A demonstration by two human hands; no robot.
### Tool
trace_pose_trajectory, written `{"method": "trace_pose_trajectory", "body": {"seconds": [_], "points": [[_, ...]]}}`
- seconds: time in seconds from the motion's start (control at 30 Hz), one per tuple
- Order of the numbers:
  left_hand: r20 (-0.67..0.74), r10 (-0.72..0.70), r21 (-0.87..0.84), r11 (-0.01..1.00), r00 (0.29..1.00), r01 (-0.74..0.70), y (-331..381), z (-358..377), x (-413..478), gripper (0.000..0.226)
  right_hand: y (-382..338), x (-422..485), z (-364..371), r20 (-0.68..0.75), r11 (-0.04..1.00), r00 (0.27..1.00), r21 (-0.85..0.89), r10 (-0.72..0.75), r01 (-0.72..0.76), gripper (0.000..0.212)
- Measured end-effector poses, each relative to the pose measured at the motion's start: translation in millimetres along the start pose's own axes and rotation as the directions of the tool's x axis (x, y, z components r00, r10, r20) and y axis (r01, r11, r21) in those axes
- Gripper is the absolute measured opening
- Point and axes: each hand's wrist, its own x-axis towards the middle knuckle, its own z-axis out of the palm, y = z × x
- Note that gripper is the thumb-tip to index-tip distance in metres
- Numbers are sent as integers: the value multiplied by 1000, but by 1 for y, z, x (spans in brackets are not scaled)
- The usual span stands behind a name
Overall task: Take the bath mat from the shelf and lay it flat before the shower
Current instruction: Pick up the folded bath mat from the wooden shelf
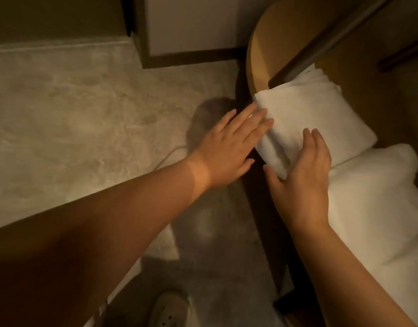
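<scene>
A folded white bath mat (321, 119) lies on a rounded wooden shelf (257, 55) at the right, its near corner hanging past the shelf edge. My left hand (229, 149) is flat with fingers spread, fingertips touching the mat's left edge. My right hand (302, 182) rests on the mat's near corner, fingers on top and thumb below at the fold; the grip looks loose.
A larger stack of fluffy white towels (380, 220) sits on the shelf just right of the mat. A dark bar (321, 43) crosses above the mat. Grey stone floor (73, 114) spreads left; a dark door frame (141, 31) stands behind. A light shoe (170, 310) shows at the bottom.
</scene>
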Motion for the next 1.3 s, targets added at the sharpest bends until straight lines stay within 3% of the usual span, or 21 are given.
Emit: {"method": "trace_pose_trajectory", "body": {"seconds": [0.2,0.33,0.67,0.8,0.93,1.07,1.3], "points": [[-21,134,23,991,991,-134,-5,47,31,91,15,10,24,-39,999,999,-32,33,-34,87],[-30,157,80,985,987,-154,-9,62,41,98,21,9,32,-67,993,998,-117,-21,13,85],[-72,136,90,988,988,-129,-7,76,54,66,23,10,47,-163,987,984,-149,-78,53,64],[-52,173,38,984,983,-171,-8,67,53,76,25,12,36,-146,997,987,-45,-72,66,60],[-20,143,34,989,989,-143,-7,51,42,88,19,10,16,-153,996,985,24,-83,88,52],[-36,100,-25,995,994,-101,-4,15,25,74,2,-3,-16,-113,987,983,56,-145,152,50],[60,37,-98,995,997,-31,-8,-101,-18,60,-54,-26,-98,-6,952,972,200,-237,233,46]]}}
